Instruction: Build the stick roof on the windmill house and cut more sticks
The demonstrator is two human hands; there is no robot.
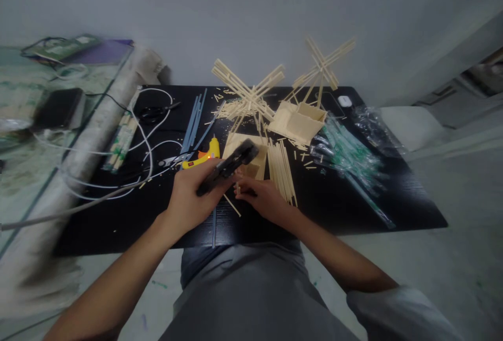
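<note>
My left hand (192,189) is closed around a long dark object (236,160), blurred, whose kind I cannot make out. Close beside it, my right hand (263,197) has its fingers pinched on what looks like a short wooden stick (238,188). Just beyond both hands stands a windmill model (251,97) of pale sticks on a wooden base, partly covered by the dark object. A yellow glue gun (202,157) lies by my left hand. Right of the base is a row of long wooden sticks (282,171).
A second stick windmill (296,120) stands back right on the black table (334,189). Glue sticks (193,121), scissors (151,114) and white cables (147,144) lie left. Plastic bags (349,152) are on the right. Stick scraps (230,109) litter the back.
</note>
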